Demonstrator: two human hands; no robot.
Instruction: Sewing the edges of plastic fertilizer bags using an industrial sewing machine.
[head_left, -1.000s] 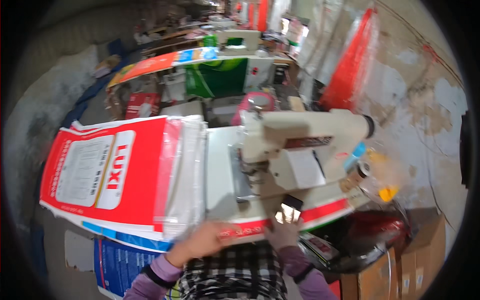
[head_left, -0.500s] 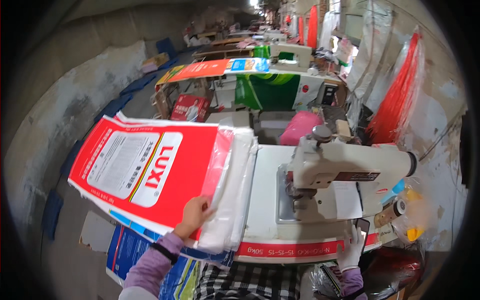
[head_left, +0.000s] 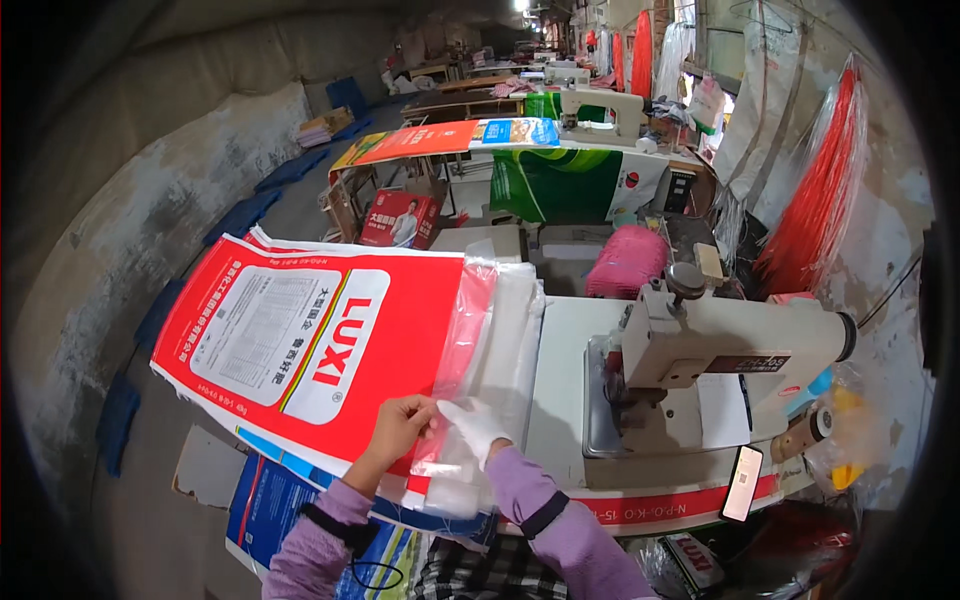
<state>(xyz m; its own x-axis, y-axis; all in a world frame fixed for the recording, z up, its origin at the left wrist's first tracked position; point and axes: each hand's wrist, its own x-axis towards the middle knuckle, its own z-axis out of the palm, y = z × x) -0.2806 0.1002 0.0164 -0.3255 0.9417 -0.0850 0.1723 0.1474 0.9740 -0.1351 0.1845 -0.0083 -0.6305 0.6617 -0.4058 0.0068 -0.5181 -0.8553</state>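
L fingers [head_left: 420, 405] bent, R gloved fingers [head_left: 457, 412] at thin clr plastic film [head_left: 470, 350]; grips unclear.

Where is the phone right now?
In the head view, the phone is at lower right, over the red strip, below the sewing machine, clear of the right hand.

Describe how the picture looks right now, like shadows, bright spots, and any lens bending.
Head view: black fisheye rim, with the left wall seeming to bow; head view: shade under the arm of the sewing machine, while the phone screen glows pale; head view: far end of the room dim, despite a bright lamp; head view: the red sack looks fairly sharp.
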